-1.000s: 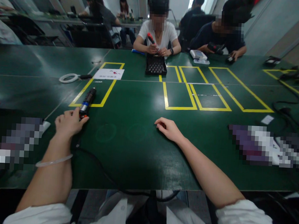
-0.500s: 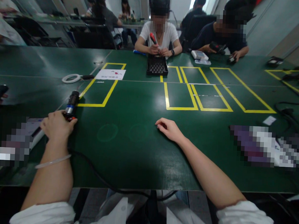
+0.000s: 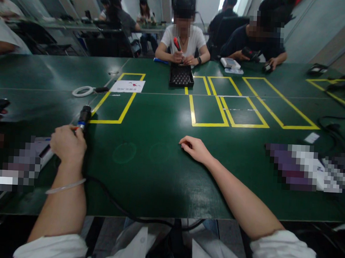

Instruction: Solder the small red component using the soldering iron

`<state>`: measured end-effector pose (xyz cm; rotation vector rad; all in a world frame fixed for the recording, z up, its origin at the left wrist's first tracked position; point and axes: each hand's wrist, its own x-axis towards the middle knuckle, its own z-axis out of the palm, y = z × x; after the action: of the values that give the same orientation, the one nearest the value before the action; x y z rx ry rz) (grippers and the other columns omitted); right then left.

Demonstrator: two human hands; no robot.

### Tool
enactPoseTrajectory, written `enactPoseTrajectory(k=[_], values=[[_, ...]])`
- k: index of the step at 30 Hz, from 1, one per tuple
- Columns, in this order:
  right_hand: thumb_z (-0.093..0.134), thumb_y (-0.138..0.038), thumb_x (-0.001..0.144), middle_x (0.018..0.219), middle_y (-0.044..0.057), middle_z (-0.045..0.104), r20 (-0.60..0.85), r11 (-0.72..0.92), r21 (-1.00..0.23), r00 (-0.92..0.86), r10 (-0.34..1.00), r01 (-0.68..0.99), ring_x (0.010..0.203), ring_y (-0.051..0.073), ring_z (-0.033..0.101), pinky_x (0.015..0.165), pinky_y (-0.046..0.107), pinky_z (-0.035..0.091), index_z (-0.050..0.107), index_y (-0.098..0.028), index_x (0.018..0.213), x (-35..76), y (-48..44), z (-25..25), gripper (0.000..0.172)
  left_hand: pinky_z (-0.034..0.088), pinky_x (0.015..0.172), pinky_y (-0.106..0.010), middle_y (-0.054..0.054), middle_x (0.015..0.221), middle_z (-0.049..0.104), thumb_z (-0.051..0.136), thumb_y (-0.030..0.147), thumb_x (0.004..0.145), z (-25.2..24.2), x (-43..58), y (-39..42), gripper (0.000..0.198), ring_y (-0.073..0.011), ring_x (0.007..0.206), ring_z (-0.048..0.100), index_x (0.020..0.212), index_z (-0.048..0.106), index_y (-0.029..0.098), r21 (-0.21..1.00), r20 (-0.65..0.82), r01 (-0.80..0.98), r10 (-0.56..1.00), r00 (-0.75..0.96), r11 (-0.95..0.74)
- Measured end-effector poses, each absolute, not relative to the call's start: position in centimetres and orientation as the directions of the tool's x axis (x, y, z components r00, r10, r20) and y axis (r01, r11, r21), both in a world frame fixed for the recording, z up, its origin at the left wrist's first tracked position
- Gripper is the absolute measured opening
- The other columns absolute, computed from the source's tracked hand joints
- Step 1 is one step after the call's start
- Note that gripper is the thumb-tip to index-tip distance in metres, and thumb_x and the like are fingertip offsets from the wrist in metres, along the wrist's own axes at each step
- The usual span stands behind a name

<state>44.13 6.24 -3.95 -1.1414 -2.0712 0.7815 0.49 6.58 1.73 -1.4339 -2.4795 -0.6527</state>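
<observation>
At the left, my left hand (image 3: pixel 69 143) is wrapped round a black cylindrical tool (image 3: pixel 86 113) with silver, blue and orange-red bands. The tool's dark end points away from me; the palm side and its lower part are hidden by the hand. A black cord (image 3: pixel 108 195) runs from near my left wrist over the table's front edge. My right hand (image 3: pixel 196 148) rests on the green table (image 3: pixel 164 182) near the middle, fingers loosely curled in, with nothing visible in them.
Yellow tape rectangles (image 3: pixel 210 125) mark the table. A white card (image 3: pixel 127 86) and a white cable coil (image 3: pixel 82 91) lie left of centre. Across the table a person (image 3: pixel 182 45) works over a black tray (image 3: pixel 181 83). A blurred purple-and-white item (image 3: pixel 292 166) lies at the right.
The fingers and thumb of my left hand have closed further round the tool, and the hand has shifted slightly. My right hand has not moved.
</observation>
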Motion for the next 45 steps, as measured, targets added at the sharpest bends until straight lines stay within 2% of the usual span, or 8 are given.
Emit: enactPoseTrajectory(k=[3, 7, 12, 16, 23, 27, 31, 45], values=[[0.053, -0.018, 0.088, 0.080, 0.002, 0.067, 0.251, 0.449, -0.747, -0.417, 0.874, 0.491, 0.067, 0.012, 0.056, 0.064, 0.023, 0.039, 0.066, -0.018, 0.095, 44.1, 6.3, -4.0, 0.015, 0.044, 0.093, -0.038, -0.011, 0.110, 0.065, 0.042, 0.034, 0.092, 2.0, 4.2, 6.8, 0.037, -0.0220, 0.097, 0.059, 0.121, 0.056, 0.014, 0.358, 0.501, 0.901, 0.764, -0.406, 0.244], [0.053, -0.019, 0.088, 0.080, 0.001, 0.066, 0.251, 0.441, -0.764, -0.413, 0.875, 0.471, 0.066, 0.012, 0.055, 0.063, 0.023, 0.039, 0.066, -0.018, 0.095, 44.2, 6.3, -4.2, 0.016, 0.050, 0.083, -0.030, -0.008, 0.095, 0.067, 0.046, 0.043, 0.091, 2.0, 12.1, 6.7, 0.040, -0.0158, 0.083, 0.063, 0.113, 0.060, 0.013, 0.730, 0.229, 0.669, 0.973, -0.042, -0.143], [0.056, -0.025, 0.087, 0.078, 0.000, 0.063, 0.227, 0.388, -0.859, -0.429, 0.874, 0.335, 0.065, 0.011, 0.054, 0.062, 0.023, 0.041, 0.063, -0.018, 0.100, 44.3, 6.2, -4.2, 0.016, 0.048, 0.068, -0.027, -0.002, 0.079, 0.061, 0.050, 0.045, 0.089, 1.8, 19.8, 6.2, 0.055, -0.0129, 0.069, 0.056, 0.135, 0.049, 0.015, 0.889, -0.053, 0.437, 0.915, 0.399, -0.139], [0.068, -0.033, 0.081, 0.082, 0.000, 0.064, 0.195, 0.314, -0.937, -0.522, 0.831, 0.150, 0.064, 0.010, 0.053, 0.062, 0.023, 0.043, 0.057, -0.018, 0.110, 43.9, 5.9, -3.8, 0.035, 0.043, 0.062, -0.024, 0.000, 0.076, 0.058, 0.054, 0.044, 0.088, 1.4, 22.2, 6.0, 0.064, -0.0113, 0.066, 0.052, 0.144, 0.038, 0.016, 0.934, -0.136, 0.349, 0.825, 0.548, -0.078], [0.063, -0.032, 0.085, 0.081, 0.001, 0.064, 0.199, 0.312, -0.943, -0.552, 0.810, 0.117, 0.067, 0.011, 0.054, 0.064, 0.024, 0.044, 0.060, -0.016, 0.098, 43.3, 5.5, -3.4, 0.020, 0.044, 0.066, -0.026, 0.001, 0.069, 0.058, 0.050, 0.045, 0.091, -0.6, 22.8, 6.0, 0.059, -0.0126, 0.066, 0.055, 0.140, 0.042, 0.013, 0.963, -0.131, 0.269, 0.819, 0.558, -0.029], [0.064, -0.032, 0.084, 0.079, 0.000, 0.062, 0.203, 0.325, -0.929, -0.492, 0.846, 0.175, 0.066, 0.011, 0.054, 0.063, 0.023, 0.044, 0.060, -0.017, 0.099, 43.4, 5.7, -3.9, 0.021, 0.046, 0.068, -0.027, -0.002, 0.073, 0.061, 0.044, 0.049, 0.093, -1.4, 22.4, 6.2, 0.044, -0.0131, 0.067, 0.057, 0.113, 0.056, 0.012, 0.971, -0.151, 0.238, 0.857, 0.493, 0.034], [0.062, -0.030, 0.085, 0.080, 0.000, 0.062, 0.213, 0.354, -0.906, -0.469, 0.857, 0.233, 0.064, 0.010, 0.054, 0.061, 0.022, 0.043, 0.060, -0.018, 0.099, 43.5, 5.7, -4.1, 0.019, 0.045, 0.067, -0.027, -0.003, 0.074, 0.061, 0.046, 0.049, 0.092, -1.4, 22.2, 6.1, 0.038, -0.0123, 0.067, 0.055, 0.096, 0.057, 0.013, 0.964, -0.137, 0.266, 0.859, 0.493, 0.001], [0.058, -0.028, 0.089, 0.081, 0.001, 0.065, 0.264, 0.472, -0.796, -0.484, 0.834, 0.379, 0.067, 0.012, 0.057, 0.064, 0.023, 0.044, 0.060, -0.019, 0.101, 43.5, 5.3, -3.5, 0.015, 0.045, 0.071, -0.027, -0.005, 0.082, 0.064, 0.063, 0.042, 0.082, -1.2, 22.5, 5.3, 0.032, -0.0145, 0.077, 0.059, 0.098, 0.058, 0.014, 0.950, -0.105, 0.305, 0.862, 0.496, -0.060]])
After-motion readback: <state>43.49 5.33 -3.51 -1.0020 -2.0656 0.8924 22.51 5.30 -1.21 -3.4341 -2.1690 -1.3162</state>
